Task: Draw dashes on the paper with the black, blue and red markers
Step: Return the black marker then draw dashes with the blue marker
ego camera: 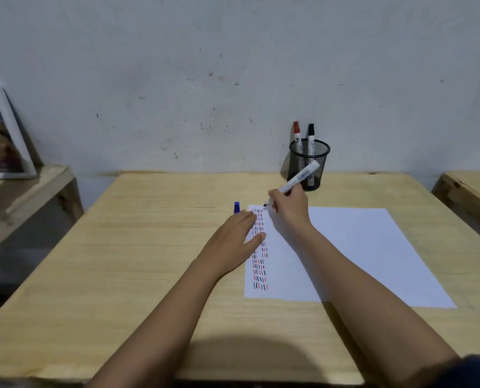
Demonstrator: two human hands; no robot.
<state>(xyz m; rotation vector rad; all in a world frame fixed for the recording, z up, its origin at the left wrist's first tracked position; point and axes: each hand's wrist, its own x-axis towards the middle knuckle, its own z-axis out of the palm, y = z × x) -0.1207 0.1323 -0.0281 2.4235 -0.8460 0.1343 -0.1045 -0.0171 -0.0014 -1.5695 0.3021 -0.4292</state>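
On smooth white paper [345,247] (flat, rectangular), right hand [290,208] grips cylindrical marker [297,179].

Dim even light, soft shadows, slight blur, edges bowed

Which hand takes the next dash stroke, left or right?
Right hand: it grips the uncapped marker, tip at the paper's top edge. Left hand lies flat, steadying the sheet.
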